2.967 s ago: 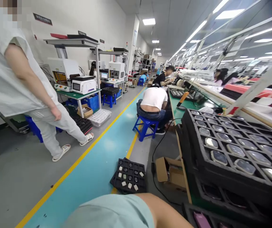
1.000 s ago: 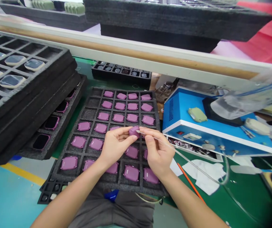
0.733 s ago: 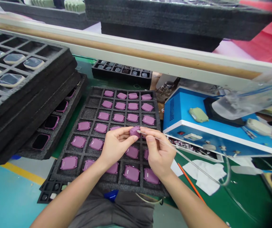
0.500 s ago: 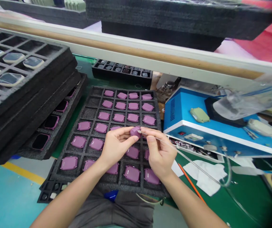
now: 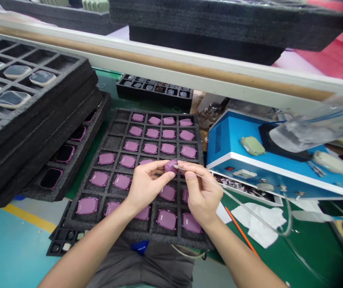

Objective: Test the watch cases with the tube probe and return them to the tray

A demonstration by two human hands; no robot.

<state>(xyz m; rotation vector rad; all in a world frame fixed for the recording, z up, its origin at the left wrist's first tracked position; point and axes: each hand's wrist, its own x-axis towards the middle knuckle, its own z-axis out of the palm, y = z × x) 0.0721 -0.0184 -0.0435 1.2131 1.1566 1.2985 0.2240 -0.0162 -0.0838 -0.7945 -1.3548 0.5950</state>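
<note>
My left hand pinches a purple watch case between thumb and fingers, held tilted above the black foam tray. In my right hand is a thin dispensing needle on a clear tube; its tip meets the edge of the watch case. What the tip does there is too small to make out. Below both hands, the tray's compartments hold several more purple watch cases. My forearms and hands cover some of them.
A blue dispenser box stands right, a pale green watch case on top. White tissue and an orange stick lie before it. Stacked foam trays rise at left. A white shelf edge crosses above the bench.
Almost nothing differs. Both hands keep the same hold on the watch case and the needle; the whole view has shifted very slightly.
</note>
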